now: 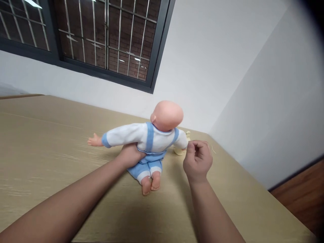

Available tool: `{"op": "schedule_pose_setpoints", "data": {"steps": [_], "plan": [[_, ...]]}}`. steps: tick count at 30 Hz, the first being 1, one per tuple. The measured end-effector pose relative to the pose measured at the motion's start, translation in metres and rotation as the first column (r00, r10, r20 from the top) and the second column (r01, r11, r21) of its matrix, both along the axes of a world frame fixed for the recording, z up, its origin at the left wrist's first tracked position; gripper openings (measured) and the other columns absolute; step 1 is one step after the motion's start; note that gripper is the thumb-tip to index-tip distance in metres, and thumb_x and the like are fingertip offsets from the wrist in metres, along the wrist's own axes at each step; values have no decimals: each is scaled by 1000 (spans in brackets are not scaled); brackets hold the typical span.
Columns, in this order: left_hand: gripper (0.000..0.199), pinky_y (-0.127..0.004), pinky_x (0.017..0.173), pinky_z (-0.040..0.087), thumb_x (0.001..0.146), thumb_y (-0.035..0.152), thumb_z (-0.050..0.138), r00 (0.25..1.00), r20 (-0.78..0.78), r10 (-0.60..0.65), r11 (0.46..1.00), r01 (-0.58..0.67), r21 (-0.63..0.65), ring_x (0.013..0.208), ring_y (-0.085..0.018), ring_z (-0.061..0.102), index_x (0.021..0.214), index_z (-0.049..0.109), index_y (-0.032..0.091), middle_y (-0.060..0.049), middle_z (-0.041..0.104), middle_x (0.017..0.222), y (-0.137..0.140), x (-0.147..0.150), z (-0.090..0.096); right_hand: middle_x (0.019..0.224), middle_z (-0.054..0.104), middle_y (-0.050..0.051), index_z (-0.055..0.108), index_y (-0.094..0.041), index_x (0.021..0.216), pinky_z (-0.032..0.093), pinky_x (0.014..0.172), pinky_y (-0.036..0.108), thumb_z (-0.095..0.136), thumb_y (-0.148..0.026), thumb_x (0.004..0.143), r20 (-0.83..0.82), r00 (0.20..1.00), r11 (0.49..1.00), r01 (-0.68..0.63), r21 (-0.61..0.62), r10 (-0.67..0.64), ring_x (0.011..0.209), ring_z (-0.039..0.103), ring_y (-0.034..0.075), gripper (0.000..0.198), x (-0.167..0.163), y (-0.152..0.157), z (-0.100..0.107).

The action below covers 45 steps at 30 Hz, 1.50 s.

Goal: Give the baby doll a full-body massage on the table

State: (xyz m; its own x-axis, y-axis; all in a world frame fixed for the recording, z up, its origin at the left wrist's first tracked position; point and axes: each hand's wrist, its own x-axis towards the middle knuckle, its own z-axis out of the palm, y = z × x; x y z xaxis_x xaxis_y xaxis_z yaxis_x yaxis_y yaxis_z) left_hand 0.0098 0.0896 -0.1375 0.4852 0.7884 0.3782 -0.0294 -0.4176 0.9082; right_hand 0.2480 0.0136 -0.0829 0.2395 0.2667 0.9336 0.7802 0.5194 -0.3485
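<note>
A baby doll (162, 141) with a bald head is held upright with its back to me, in a white top with light blue straps and light blue trousers. My left hand (133, 155) is wrapped round its waist, with the fingers hidden behind the body. The doll's left arm stretches out over the table, its blue cuff showing. At the other arm, my right hand (198, 157) is closed in a pinch at the end of the white sleeve (181, 140). A pale yellow object (179, 151), partly hidden, lies behind that arm.
The doll is over a light wooden table (50, 152). A thin pale string (213, 149) lies to the right of my right hand. White walls (215, 60) border the table at the back and right. A barred window (106, 37) is set above.
</note>
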Motion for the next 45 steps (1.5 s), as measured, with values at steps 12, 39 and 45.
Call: {"op": "schedule_pose_setpoints", "data": {"steps": [12,39,45], "plan": [[69,-52,101,50,53,38,89,948,8,319,948,-319,-3,112,-40,64,113,69,10,-17,71,117,17,-14,8,66,55,-2,57,-18,72,38,61,24,51,-42,81,-357,884,830,61,-555,-303,62,47,13,26,135,80,-64],[65,-51,102,50,49,41,89,934,-20,356,934,-357,-20,112,-40,63,106,72,15,-12,73,114,14,-11,12,116,72,7,75,-26,110,44,94,33,62,-26,78,14,935,399,165,-902,-355,106,64,26,34,185,105,-119],[63,-48,98,53,50,39,88,926,-17,378,926,-378,2,109,-38,65,106,72,16,-11,73,113,14,-11,11,114,72,8,71,-25,116,46,90,33,59,-29,82,6,912,405,188,-895,-409,99,66,24,37,183,103,-120]]}}
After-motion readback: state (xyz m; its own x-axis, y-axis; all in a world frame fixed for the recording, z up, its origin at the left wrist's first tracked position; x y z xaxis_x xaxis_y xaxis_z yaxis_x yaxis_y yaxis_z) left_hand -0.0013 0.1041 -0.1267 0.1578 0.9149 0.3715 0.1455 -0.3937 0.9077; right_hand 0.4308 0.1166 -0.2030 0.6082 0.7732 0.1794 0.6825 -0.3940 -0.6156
